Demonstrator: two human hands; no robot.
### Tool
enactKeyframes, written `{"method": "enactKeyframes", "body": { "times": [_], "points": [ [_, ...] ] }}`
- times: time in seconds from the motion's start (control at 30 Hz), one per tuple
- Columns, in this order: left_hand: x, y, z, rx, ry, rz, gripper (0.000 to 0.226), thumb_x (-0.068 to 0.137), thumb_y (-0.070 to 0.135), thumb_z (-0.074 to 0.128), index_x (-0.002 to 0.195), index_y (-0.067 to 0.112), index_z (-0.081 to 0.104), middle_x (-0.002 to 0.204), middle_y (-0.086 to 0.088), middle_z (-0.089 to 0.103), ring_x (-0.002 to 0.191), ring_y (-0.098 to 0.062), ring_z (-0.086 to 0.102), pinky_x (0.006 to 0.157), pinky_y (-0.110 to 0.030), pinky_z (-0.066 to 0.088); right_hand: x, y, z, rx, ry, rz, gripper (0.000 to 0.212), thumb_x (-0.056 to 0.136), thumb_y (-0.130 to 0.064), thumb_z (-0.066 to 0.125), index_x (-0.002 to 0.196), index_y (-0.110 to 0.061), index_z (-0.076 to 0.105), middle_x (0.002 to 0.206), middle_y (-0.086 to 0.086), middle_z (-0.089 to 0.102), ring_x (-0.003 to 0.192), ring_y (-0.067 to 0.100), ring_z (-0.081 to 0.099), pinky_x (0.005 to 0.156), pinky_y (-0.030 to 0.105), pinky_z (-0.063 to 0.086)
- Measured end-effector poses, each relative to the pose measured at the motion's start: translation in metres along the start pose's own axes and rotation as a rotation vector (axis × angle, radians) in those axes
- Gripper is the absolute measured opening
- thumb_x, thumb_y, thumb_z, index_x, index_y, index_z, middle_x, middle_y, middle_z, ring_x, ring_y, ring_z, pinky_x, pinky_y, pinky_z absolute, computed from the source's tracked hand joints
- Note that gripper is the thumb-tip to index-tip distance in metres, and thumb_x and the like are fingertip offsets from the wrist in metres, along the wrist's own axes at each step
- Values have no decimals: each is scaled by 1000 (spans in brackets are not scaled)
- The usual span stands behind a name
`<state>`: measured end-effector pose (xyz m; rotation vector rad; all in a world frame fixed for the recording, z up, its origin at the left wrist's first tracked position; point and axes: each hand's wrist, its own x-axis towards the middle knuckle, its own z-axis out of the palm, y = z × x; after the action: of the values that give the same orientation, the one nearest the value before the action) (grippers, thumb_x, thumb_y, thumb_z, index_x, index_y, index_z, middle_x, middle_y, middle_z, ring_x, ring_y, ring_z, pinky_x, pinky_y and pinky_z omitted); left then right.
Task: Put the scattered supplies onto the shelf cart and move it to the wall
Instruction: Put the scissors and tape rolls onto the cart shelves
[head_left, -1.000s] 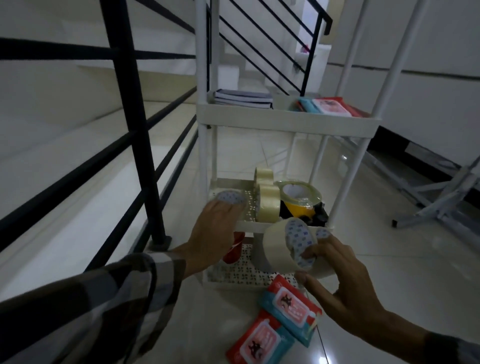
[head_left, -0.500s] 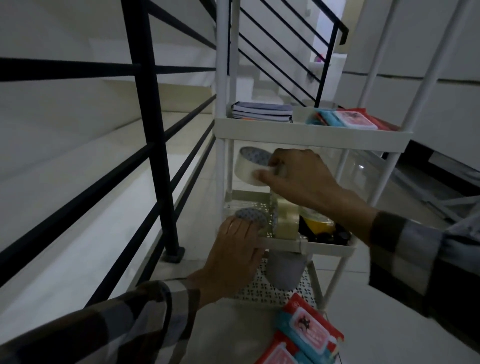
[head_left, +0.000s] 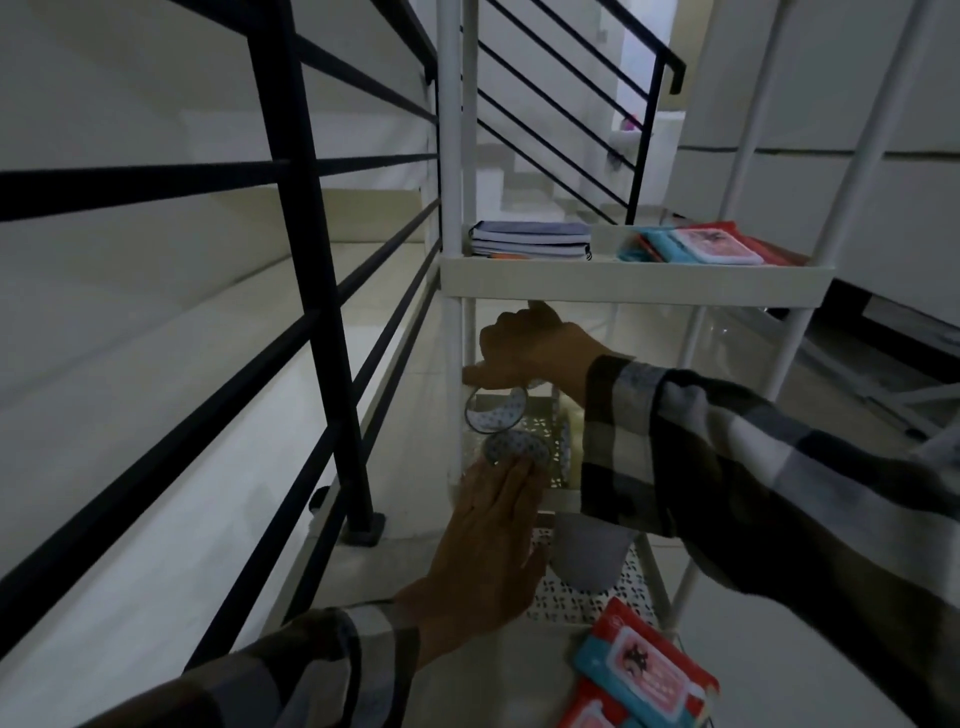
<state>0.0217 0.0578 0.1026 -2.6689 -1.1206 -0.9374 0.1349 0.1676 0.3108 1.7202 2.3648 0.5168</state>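
A black metal stair railing (head_left: 306, 291) runs along the left, beside a white tiered plastic shelf cart (head_left: 634, 283) standing on the pale tiled floor (head_left: 156, 467). Its top tray carries a stack of grey notebooks (head_left: 530, 239) and flat red-and-teal wipe packs (head_left: 711, 247). Two more red-and-teal wipe packs (head_left: 644, 670) lie on the floor by the cart's base. A grey cup (head_left: 589, 556) sits on the perforated bottom tray. On the middle tray, the right hand (head_left: 530, 353), in a plaid sleeve, grips a roll of clear tape with a dotted core (head_left: 496, 410) from above. The left hand (head_left: 488, 551) rests with flat fingers on a second dotted tape roll (head_left: 514, 447) just below it.
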Motion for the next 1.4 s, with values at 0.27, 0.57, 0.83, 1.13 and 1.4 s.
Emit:
{"method": "enactKeyframes", "body": {
  "times": [0.27,0.57,0.83,1.13,1.4],
  "points": [
    [2,4,3,-7,46,14,78,96,39,60,162,6,33,164,-15,37,153,-36,34,124,-58,24,-8,13,24,232,145,96,73,89,-86,27,60,-20,44,66,-1,52,62,17,46,100,46,38],
    [4,1,5,24,49,29,79,97,40,56,163,5,30,165,-17,36,154,-36,33,125,-59,24,2,7,34,140,191,41,63,93,-79,31,62,-25,34,76,-1,51,83,23,53,104,45,33],
    [4,-2,0,46,3,47,82,97,40,58,164,6,25,167,-15,32,156,-33,27,126,-58,20,7,20,27,562,200,122,19,80,-34,83,83,-22,68,99,3,72,95,23,68,76,30,50],
    [6,1,1,89,-28,18,86,95,41,61,165,6,25,166,-15,33,156,-33,27,125,-58,24,-5,24,28,823,351,310,27,78,-31,86,97,-15,75,114,5,68,104,20,61,87,33,54],
    [7,1,5,119,-13,6,84,94,40,63,162,4,31,166,-16,36,156,-34,29,125,-58,24,-9,10,36,847,231,310,38,75,-31,90,102,-8,75,110,7,72,99,21,69,81,29,60]
  ]
}}
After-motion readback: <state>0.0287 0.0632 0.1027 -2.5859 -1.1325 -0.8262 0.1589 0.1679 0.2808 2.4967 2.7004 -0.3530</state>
